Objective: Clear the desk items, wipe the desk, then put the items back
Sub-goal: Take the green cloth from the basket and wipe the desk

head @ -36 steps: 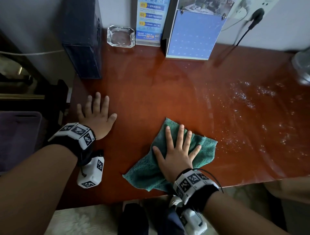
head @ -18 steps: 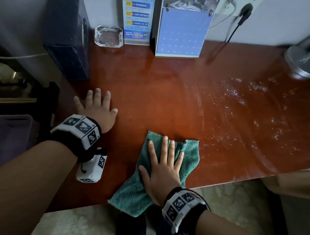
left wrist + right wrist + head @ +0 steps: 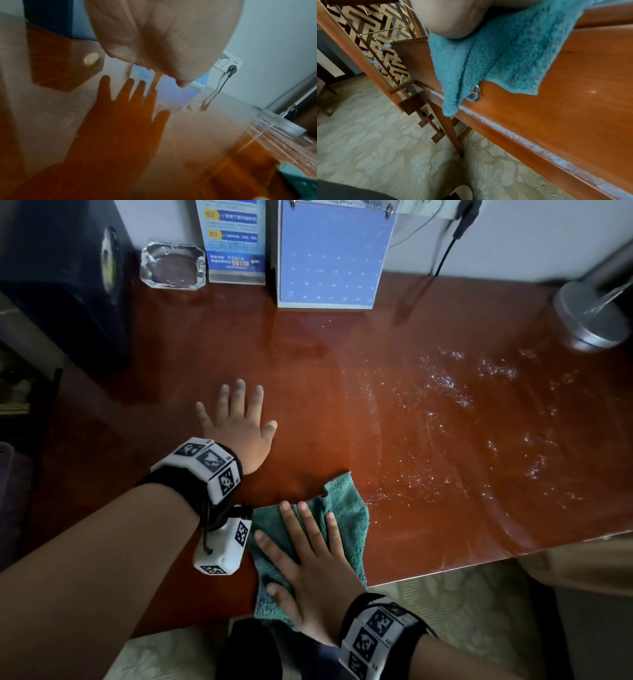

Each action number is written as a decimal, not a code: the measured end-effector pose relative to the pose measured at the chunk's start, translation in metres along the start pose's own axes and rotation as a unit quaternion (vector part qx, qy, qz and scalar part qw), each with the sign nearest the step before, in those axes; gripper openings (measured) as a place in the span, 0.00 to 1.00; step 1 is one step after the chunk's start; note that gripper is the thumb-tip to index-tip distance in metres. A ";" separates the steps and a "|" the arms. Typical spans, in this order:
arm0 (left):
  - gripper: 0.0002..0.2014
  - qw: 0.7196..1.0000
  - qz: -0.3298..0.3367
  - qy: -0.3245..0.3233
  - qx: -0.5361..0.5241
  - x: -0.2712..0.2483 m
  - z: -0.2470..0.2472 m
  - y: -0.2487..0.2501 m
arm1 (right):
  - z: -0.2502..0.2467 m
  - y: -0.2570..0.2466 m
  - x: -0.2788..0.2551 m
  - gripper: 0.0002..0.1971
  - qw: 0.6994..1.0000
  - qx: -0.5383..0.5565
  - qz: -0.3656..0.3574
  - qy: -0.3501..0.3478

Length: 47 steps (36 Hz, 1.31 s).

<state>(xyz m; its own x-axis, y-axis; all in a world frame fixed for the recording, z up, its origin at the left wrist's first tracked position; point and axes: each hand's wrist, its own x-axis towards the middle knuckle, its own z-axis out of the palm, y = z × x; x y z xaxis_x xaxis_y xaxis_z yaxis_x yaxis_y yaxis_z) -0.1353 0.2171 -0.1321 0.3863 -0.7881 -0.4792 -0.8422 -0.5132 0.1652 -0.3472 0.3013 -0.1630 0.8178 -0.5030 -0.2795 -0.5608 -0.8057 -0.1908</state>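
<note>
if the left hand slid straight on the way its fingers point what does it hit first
Bare desk lies ahead of the left hand, then most likely the blue sign card at the wall; the calendar beside it is near that line.

Hands: 2 (left hand (image 3: 236,433), right hand (image 3: 310,577)). Green cloth (image 3: 347,518): 1. Desk (image 3: 376,405): 1. Glass ashtray (image 3: 173,266): 1. Calendar (image 3: 330,258): 1. Printed card (image 3: 234,241): 1. Dark box (image 3: 61,268): 1. Metal lamp base (image 3: 589,320): 1. Plug (image 3: 462,220): 1.

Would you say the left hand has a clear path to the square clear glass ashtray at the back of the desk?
Probably yes: the left hand is open and holds nothing, and only bare red-brown wooden desk lies between it and the square clear glass ashtray.
</note>
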 end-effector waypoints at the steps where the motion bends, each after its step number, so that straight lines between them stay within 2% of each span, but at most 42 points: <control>1: 0.31 1.000 -0.001 0.002 0.004 0.002 0.002 0.002 | 0.000 0.004 -0.002 0.32 1.000 -0.003 -0.011 0.003; 9: 0.31 0.999 0.028 0.038 0.005 0.012 0.013 0.012 | -0.004 0.048 -0.012 0.31 0.994 -0.038 -0.098 -0.020; 24: 0.31 1.000 0.012 -0.018 0.013 0.018 0.018 0.017 | -0.018 0.098 -0.009 0.29 0.984 -0.069 -0.158 -0.041; 30: 0.31 0.998 0.011 -0.060 0.007 0.018 0.012 0.017 | -0.026 0.108 -0.007 0.26 0.989 -0.082 -0.114 -0.051; 35: 0.32 0.996 0.014 -0.088 -0.006 0.019 0.007 0.016 | -0.025 0.095 -0.003 0.27 0.997 -0.014 -0.013 -0.074; 37: 0.32 0.995 0.016 -0.101 -0.012 0.018 0.005 0.015 | -0.028 0.090 0.001 0.28 0.994 0.100 -0.003 -0.040; 41: 0.32 0.993 0.020 -0.119 -0.019 0.019 0.002 0.015 | -0.032 0.076 0.015 0.28 0.953 0.291 0.058 0.056; 44: 0.32 0.992 0.020 -0.122 -0.022 0.020 0.001 0.014 | -0.029 0.066 0.029 0.29 0.943 0.315 0.074 0.084; 47: 0.32 0.992 0.022 -0.122 -0.027 0.020 0.001 0.014 | -0.030 0.056 0.040 0.30 0.955 0.285 0.052 0.069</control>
<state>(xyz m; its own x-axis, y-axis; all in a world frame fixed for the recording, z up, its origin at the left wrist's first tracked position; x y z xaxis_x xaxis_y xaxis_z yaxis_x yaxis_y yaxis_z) -0.1397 0.1949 -0.1400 0.2418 -0.7073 -0.6643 -0.8318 -0.5037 0.2335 -0.3419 0.2268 -0.1566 0.7413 -0.6386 -0.2063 -0.5870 -0.4680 -0.6606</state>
